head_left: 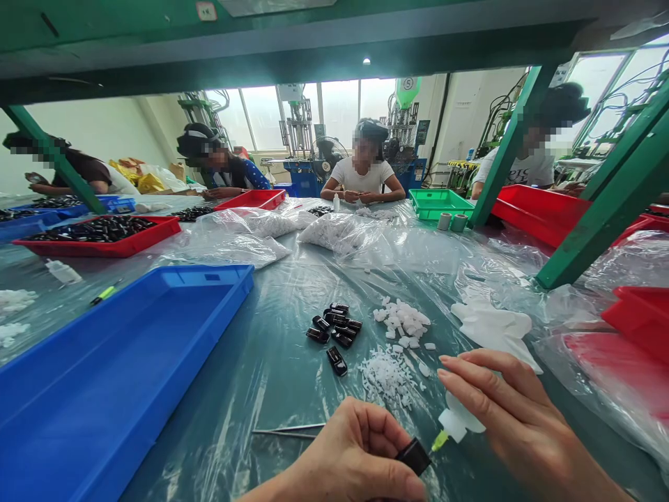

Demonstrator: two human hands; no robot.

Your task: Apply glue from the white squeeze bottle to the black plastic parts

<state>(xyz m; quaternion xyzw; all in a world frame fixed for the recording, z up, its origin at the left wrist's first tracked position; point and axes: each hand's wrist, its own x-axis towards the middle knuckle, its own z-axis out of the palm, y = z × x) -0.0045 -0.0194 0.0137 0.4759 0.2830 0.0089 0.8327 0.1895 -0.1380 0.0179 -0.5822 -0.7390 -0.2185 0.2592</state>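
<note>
black plastic cap (414,457) pinched betw. thumb & fingers of l. hand (350,453), r. hand (523,418) w/ fingers (470,369) pressed together on 1 uncapped white dropper bottle (456,424) w/ green tip, just beside cap; small pile of black caps (332,328) & heap of white plastic bits (400,319) left on clear plastic sheet (293,376).

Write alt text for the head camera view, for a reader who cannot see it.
The person's left hand holds a black cap close to the green tip of a white dropper bottle gripped in the right hand. Small piles of black caps and white plastic pieces lie on a plastic-sheeted table beside a blue tray. A co-worker sits across the table.
</note>
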